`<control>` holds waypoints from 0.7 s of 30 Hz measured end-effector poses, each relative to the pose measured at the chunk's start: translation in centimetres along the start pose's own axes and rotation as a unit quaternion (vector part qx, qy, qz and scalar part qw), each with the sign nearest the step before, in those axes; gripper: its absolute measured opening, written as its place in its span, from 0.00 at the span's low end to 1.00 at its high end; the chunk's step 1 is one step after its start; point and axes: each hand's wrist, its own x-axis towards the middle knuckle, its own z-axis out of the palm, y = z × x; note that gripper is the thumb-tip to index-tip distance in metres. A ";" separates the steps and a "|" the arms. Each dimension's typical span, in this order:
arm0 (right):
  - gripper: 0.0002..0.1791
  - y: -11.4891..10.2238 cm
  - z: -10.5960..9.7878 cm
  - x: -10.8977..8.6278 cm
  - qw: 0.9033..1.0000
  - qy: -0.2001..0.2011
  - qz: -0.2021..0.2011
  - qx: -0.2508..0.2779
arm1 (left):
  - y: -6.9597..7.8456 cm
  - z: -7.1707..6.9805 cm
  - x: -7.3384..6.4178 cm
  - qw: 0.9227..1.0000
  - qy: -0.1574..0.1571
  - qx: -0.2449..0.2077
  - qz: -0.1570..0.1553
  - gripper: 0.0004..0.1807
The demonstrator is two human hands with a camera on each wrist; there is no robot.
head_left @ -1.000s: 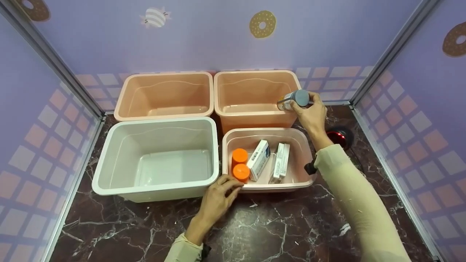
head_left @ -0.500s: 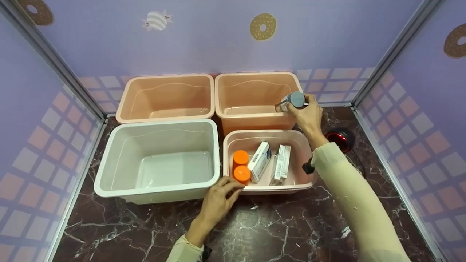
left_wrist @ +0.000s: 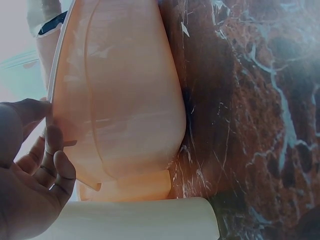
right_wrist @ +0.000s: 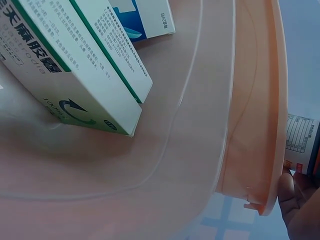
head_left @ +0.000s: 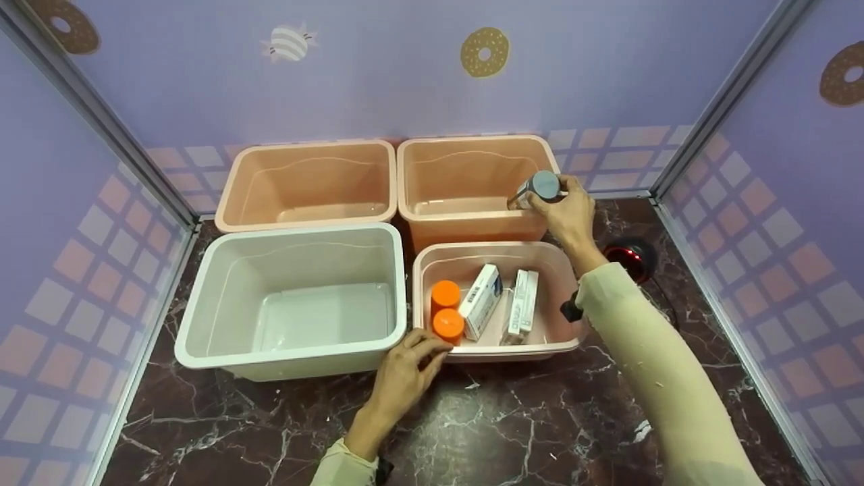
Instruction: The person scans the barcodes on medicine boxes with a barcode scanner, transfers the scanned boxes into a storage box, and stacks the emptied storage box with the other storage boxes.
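My right hand [head_left: 574,216] grips a bottle with a grey lid [head_left: 545,184] at the right end of the back right orange bin [head_left: 472,217]. The bottle tilts, its lower end inside the bin's rim; its printed label [right_wrist: 300,135] shows in the right wrist view. At the near left corner of the front pink bin [head_left: 565,270], my left hand [head_left: 405,368] pinches the rim between thumb and fingers, as the left wrist view [left_wrist: 37,165] shows. Inside that bin stand two orange-capped bottles [head_left: 446,295], beside several white medicine boxes [head_left: 480,302], some with green edges [right_wrist: 75,60].
A white bin [head_left: 290,361] stands at the front left, with another orange bin [head_left: 304,224] behind it. A dark device with red lights [head_left: 631,256] and a cable sits right of the bins. Patterned walls enclose the dark marbled surface [head_left: 506,418].
My right hand has moved slightly left with the grey-lidded bottle, whose lower end now sits further inside the back right bin. My left hand stays on the pink bin's rim.
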 end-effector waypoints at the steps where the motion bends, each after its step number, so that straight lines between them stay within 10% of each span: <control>1: 0.38 0.0 0.0 0.0 1.000 -0.001 -0.001 0.001 | 0.0 0.0 0.0 1.000 0.001 0.000 0.000 0.08; 21: 0.31 0.3 0.0 0.0 0.998 -0.015 0.007 0.055 | -0.2 -0.3 0.1 1.000 -0.006 0.008 0.000 0.08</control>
